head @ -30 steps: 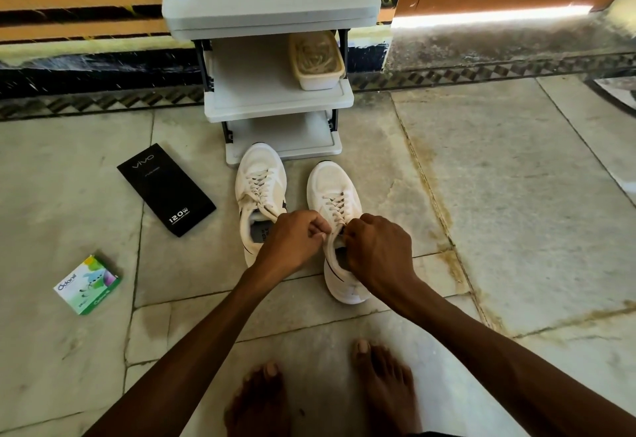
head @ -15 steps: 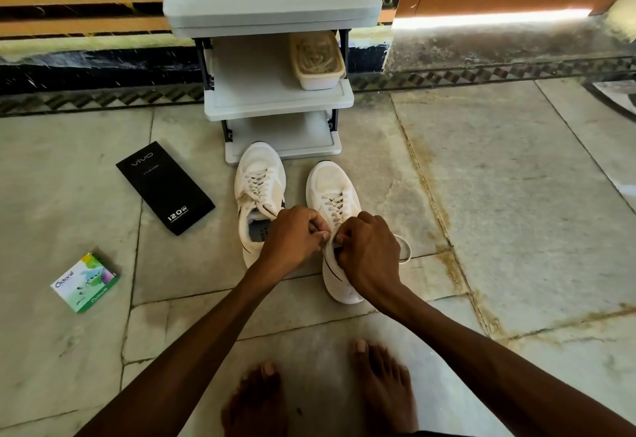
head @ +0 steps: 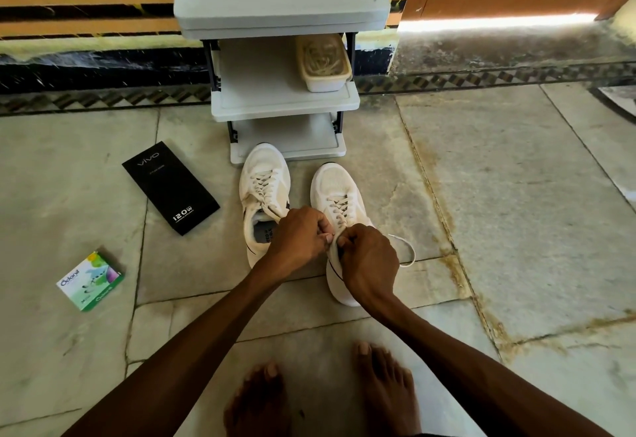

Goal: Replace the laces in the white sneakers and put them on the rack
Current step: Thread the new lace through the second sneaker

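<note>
Stone floor (head: 516,195), stained along its joints, carries everything, and a grey three-shelf rack (head: 285,111) stands against the far wall. The white sneakers sit side by side in front of the rack's lowest shelf, toes toward it. The left sneaker (head: 265,175) is laced, with its toe almost at the shelf edge. The right sneaker (head: 335,182) lies a little nearer the person.

Both hands meet over the top of the right sneaker's lacing. The left hand (head: 299,235) is curled tight, finger and thumb pinching the lace (head: 339,209) by the tongue. The right hand (head: 370,257) is curled the same way and pinches it from the other side, knuckles up. One loose stretch of the lace loops out to the right onto the floor. Whether the fingertips are making a knot or feeding a last eyelet is hidden.

The lace looks flat, soft and limp, so it likely keeps no shape unless both ends are held taut. It is best pinched close to the eyelets or at its stiffer tip. Each sneaker is probably light, with a yielding upper over a firm sole, and may skid on the smooth stone when the lace is tugged. A grip at the heel collar should steady it, and later lift it to the rack.

A pale tub (head: 323,64) of what seem to be laces sits on the middle shelf. A black box (head: 170,187) and a green box (head: 90,281) lie off to the left, and bare feet (head: 385,388) show nearest the camera.
</note>
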`<state>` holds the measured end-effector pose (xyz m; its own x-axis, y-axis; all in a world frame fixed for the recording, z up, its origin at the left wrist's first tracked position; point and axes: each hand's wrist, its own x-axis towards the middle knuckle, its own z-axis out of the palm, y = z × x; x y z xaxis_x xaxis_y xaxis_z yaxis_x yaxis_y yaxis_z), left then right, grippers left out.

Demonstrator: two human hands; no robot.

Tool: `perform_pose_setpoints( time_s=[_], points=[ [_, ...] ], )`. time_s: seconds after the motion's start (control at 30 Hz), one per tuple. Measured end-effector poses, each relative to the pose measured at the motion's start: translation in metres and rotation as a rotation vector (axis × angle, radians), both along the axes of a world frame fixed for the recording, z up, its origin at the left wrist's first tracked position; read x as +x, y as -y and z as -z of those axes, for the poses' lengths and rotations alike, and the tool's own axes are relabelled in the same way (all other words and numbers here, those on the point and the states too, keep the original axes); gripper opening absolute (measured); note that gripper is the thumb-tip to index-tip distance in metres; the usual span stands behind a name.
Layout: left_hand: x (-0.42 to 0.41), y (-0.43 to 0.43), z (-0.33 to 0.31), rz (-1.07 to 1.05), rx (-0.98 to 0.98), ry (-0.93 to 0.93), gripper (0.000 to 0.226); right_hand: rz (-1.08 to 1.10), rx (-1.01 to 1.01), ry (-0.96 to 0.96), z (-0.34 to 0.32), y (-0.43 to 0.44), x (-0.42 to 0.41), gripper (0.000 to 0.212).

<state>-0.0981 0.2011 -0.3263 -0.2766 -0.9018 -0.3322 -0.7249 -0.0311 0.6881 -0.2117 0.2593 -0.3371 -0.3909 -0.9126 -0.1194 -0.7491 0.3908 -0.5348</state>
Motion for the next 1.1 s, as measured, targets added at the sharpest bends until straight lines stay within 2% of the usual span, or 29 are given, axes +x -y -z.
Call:
perform_pose_setpoints(
  time_s=[0.23, 0.47, 0.67, 0.9, 1.07, 1.1],
  points=[
    [0.001, -0.001, 0.000, 0.056, -0.026, 0.003, 0.011, -0.054, 0.002, -0.024, -0.002, 0.001, -0.003, 0.015],
    [-0.001, -0.003, -0.007, 0.124, -0.165, 0.007, 0.004, -0.195, 0.090, 0.090, -0.013, 0.003, -0.024, 0.011],
    [0.004, 0.001, 0.000, 0.104, -0.050, -0.022, 0.005, -0.238, 0.066, -0.016, -0.007, 0.003, -0.019, 0.015],
    [0.001, -0.006, -0.002, 0.203, -0.181, 0.040, 0.003, -0.129, -0.065, 0.060, -0.004, 0.000, -0.015, 0.012],
    [0.006, -0.004, -0.001, 0.179, -0.219, -0.042, 0.008, -0.111, -0.103, 0.089, -0.008, -0.002, -0.018, 0.004],
    [0.007, -0.003, 0.000, 0.171, -0.250, -0.037, 0.011, -0.111, -0.105, 0.089, -0.008, -0.003, -0.019, 0.009]
  ],
)
